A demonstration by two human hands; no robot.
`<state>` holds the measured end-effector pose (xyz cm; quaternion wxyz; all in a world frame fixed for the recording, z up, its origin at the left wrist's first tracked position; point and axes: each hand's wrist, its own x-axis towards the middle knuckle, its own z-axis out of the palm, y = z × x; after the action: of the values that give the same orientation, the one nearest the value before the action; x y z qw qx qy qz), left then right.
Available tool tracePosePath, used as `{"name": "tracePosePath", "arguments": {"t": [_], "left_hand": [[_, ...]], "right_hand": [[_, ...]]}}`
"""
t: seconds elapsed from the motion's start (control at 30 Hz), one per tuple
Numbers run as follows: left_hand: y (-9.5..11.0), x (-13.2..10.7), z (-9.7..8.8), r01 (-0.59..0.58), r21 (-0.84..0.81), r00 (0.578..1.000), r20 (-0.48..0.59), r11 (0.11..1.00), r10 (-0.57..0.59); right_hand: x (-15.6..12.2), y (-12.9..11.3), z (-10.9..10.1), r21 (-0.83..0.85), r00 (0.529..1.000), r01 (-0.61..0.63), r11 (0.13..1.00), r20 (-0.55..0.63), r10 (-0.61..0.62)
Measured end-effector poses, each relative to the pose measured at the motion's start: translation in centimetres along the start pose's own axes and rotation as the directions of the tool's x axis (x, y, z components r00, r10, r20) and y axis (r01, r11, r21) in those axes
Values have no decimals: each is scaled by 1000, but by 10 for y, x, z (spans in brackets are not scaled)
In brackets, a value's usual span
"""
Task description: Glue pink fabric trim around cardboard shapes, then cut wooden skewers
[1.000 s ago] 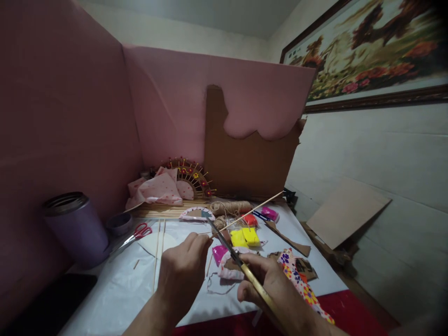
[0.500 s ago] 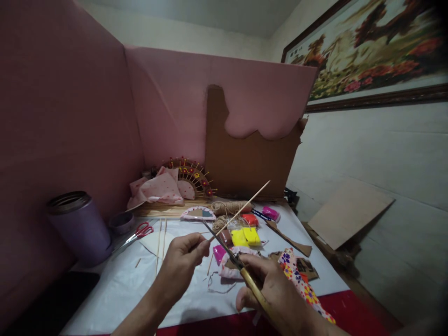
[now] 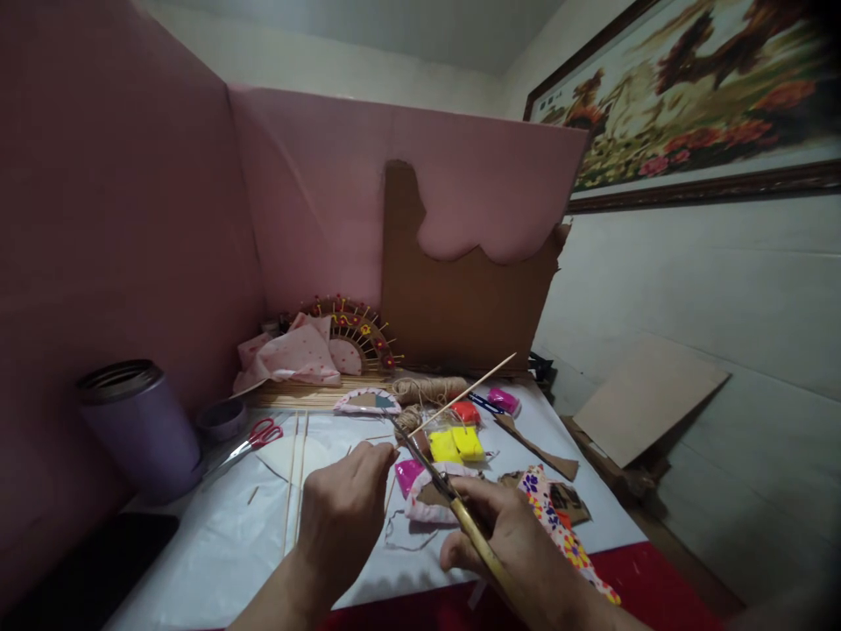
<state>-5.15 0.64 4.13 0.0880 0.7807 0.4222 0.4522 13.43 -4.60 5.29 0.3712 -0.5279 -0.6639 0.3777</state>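
Note:
My left hand (image 3: pixel 345 508) is closed, its back turned up and fingertips mostly hidden. It grips the near end of a thin wooden skewer (image 3: pixel 469 391), which slants up to the right over the table. My right hand (image 3: pixel 509 530) is wrapped round the yellowish handle of a pair of shears (image 3: pixel 443 484). Their dark blades point up and left and meet the skewer just beyond my left fingers. Below the shears lies a fabric-edged cardboard piece (image 3: pixel 427 501), with a pink packet (image 3: pixel 408 476) beside it.
Behind are yellow packets (image 3: pixel 456 444), a roll of twine (image 3: pixel 427 388) and a decorated cardboard fan (image 3: pixel 368 330). Red-handled scissors (image 3: pixel 265 432) and a purple tumbler (image 3: pixel 141 438) stand left. Floral fabric (image 3: pixel 558 526) lies right. Pink panels (image 3: pixel 308 193) border the table's back and left.
My left hand has rolled over, so its back now faces up. The skewer tilts slightly flatter, its far tip lower and further right. The shears stay against it; the whole view shifts slightly.

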Motion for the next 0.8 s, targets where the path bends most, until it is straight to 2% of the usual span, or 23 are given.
{"name": "tracePosePath", "arguments": {"t": [0.07,0.13,0.17,0.23,0.3,0.33,0.37,0.43,0.5,0.57,0.63,0.7,0.8], "left_hand": [[1,1,-2,48,-25,999,15,999,-48],[2,5,-5,192,-203,981,72,960,-181],[3,7,-8,302,-333,953,142,894,-269],[3,12,-11,531,-534,847,351,658,-399],[1,16,-11,684,-585,729,538,435,-422],[0,17,-11,723,-579,691,594,376,-412],[-1,17,-10,743,-570,669,626,351,-400],[-2,17,-7,751,-568,660,646,337,-385],[0,16,-4,730,-595,683,619,336,-388],[2,15,-2,658,-638,751,516,400,-413],[4,14,-1,559,-640,824,361,527,-436],[5,12,0,451,-566,887,202,690,-415],[5,8,1,278,-358,959,57,892,-276]], "right_hand": [[-1,-5,0,-54,1000,-19,998,-13,18],[-2,-8,0,-118,999,-28,993,-38,24],[-3,-9,0,-141,999,-23,990,-48,17],[-4,-7,-1,-153,999,0,988,-44,-7],[-4,-4,-1,-124,999,31,992,-18,-34],[-4,-1,-2,-106,999,42,994,-6,-42],[-4,1,-2,-89,999,48,995,2,-48],[-4,5,-3,-70,999,52,996,1,-52],[-3,7,-4,-62,999,45,997,-7,-46],[-2,8,-5,-55,999,40,998,-9,-41],[-1,7,-5,-49,999,37,998,-1,-37],[-1,8,-4,-47,999,35,998,-1,-35],[0,10,-2,-47,999,31,998,-18,-32]]}}
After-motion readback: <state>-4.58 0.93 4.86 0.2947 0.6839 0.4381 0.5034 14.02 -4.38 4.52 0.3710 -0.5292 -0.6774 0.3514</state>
